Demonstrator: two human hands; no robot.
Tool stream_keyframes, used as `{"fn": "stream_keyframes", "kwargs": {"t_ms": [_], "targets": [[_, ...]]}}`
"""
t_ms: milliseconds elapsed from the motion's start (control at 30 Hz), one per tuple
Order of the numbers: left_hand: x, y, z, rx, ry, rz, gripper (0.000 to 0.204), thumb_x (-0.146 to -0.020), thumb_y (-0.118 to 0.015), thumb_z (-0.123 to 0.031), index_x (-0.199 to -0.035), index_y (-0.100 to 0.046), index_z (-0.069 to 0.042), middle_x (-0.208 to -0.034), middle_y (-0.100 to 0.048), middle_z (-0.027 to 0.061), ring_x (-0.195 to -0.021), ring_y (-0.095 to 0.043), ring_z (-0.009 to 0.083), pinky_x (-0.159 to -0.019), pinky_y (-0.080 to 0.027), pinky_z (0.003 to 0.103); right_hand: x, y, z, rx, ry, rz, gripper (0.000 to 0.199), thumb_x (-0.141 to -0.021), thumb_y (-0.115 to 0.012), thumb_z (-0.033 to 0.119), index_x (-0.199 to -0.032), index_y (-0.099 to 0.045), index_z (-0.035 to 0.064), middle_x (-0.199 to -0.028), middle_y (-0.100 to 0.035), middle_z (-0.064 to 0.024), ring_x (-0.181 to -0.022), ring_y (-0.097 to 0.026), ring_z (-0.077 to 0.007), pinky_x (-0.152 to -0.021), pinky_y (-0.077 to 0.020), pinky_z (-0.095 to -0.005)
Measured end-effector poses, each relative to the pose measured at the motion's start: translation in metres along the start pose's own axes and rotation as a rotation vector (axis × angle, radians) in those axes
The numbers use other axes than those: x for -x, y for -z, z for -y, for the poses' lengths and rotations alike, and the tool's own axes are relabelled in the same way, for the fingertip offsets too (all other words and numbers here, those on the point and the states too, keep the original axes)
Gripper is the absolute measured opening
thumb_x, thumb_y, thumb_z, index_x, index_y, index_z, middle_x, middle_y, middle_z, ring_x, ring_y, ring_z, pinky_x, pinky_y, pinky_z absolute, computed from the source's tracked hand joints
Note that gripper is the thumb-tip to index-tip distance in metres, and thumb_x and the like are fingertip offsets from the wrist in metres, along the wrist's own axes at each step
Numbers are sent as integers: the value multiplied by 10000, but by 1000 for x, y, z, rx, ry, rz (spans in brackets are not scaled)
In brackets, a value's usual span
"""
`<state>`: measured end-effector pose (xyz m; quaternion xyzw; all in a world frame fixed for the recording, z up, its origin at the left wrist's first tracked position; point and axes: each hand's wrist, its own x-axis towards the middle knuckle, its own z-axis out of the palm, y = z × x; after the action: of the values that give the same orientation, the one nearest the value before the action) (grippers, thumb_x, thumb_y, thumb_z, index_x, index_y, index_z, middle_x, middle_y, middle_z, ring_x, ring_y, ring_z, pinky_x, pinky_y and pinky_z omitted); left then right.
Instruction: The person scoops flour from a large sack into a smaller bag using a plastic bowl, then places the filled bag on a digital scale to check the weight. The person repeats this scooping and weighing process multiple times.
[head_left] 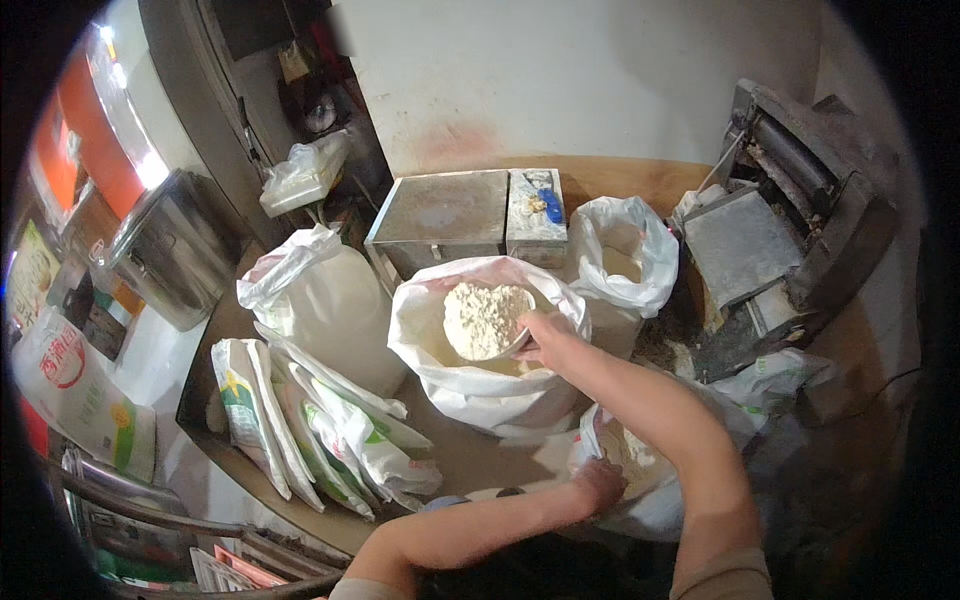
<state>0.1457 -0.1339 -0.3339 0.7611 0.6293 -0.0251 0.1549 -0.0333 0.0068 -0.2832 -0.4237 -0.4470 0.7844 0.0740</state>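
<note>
My right hand grips the rim of a bowl heaped with pale flour, held over the open mouth of a large white sack that also holds flour. My left hand rests lower down on the edge of a smaller white bag near my body, its fingers closed on the bag's rim. Both forearms come in from the lower edge.
Another open white sack stands behind. A metal box sits at the back, a dough roller machine at the right. A tied white sack and several flat bags lie to the left. A steel pot is far left.
</note>
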Motion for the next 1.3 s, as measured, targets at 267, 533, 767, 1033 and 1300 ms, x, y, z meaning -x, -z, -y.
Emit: {"fn": "stream_keyframes", "kwargs": {"t_ms": [267, 533, 767, 1033, 1300], "targets": [[2, 11, 7, -8, -1, 193, 300, -829, -597, -208, -1109, -624, -106, -1110, -623, 135, -1016, -631, 298, -786, -497, 455, 16, -2, 2, -20, 22, 35, 159, -731, -584, 90, -838, -555, -23, -858, -632, -193, -768, -673, -332, -741, -601, -504], [2, -8, 8, 46, -8, 181, 367, -786, -663, -245, -1121, -619, -103, -1143, -604, 141, -1041, -619, 315, -824, -486, 465, 31, 3, 3, -7, -2, 43, 197, -731, -549, 111, -849, -565, -46, -810, -633, -196, -727, -670, -327, -733, -607, -475], [-1, -5, 10, 6, -14, 270, 421, -761, -671, -222, -1150, -597, -81, -1179, -587, 157, -1068, -610, 347, -823, -487, 479, 56, 14, 11, 1, 65, 108, 327, -706, -541, 125, -999, -566, -19, -902, -640, -178, -820, -663, -319, -770, -584, -486], [-12, -14, 15, -11, -81, 372, 389, -790, -676, -281, -1128, -667, -88, -1348, -494, 152, -1080, -616, 339, -834, -514, 477, 112, 66, 17, -88, 81, 104, 316, -759, -533, 146, -1004, -534, -54, -1000, -613, -200, -905, -655, -351, -811, -573, -517], [-30, -72, 27, 135, -233, 312, 292, -781, -670, -335, -1013, -719, -164, -1171, -637, 104, -1019, -642, 266, -751, -519, 421, 161, 185, -34, 42, 171, 28, 308, -804, -546, 163, -1043, -536, -32, -1062, -594, -177, -964, -628, -351, -864, -552, -522]]}}
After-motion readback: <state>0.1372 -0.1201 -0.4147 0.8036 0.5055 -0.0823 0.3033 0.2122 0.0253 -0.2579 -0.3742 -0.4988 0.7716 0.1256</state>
